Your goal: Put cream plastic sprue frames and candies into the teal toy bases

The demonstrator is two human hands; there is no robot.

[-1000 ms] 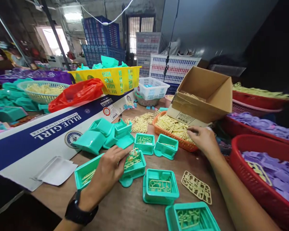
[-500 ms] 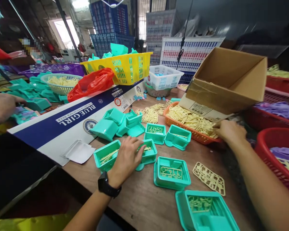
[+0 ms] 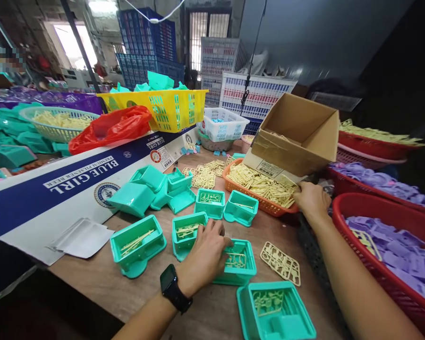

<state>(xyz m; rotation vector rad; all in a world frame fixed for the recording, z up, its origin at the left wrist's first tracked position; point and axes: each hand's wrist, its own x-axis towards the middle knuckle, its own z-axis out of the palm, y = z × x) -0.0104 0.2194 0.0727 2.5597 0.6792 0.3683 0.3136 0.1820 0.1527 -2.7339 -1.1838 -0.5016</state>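
Observation:
My left hand [image 3: 208, 250], with a black watch on the wrist, reaches over two teal plastic boxes. Its bent fingers are apart, near the rim of the middle box [image 3: 179, 245], and its thumb is over the box to the right [image 3: 248, 269]. Pale yellow plastic frames of small parts lie in both. My right hand [image 3: 311, 200] is closed at the right end of an orange basket [image 3: 274, 208] full of these yellow frames; its fingertips are partly hidden. Nearby are a teal box with thin yellow sticks [image 3: 159, 241] and a front teal box [image 3: 246, 311].
One loose yellow frame [image 3: 280, 263] lies on the table [image 3: 141, 302]. Stacked teal boxes [image 3: 132, 198] stand beside a printed cardboard sheet [image 3: 81, 189]. An open carton [image 3: 293, 156] leans behind the orange basket. A red basket [image 3: 343, 208] of purple parts is at the right.
My left hand has moved right, from the left pair of boxes to the middle and right ones. The left box has shifted away from the middle one. My right hand stays by the orange basket.

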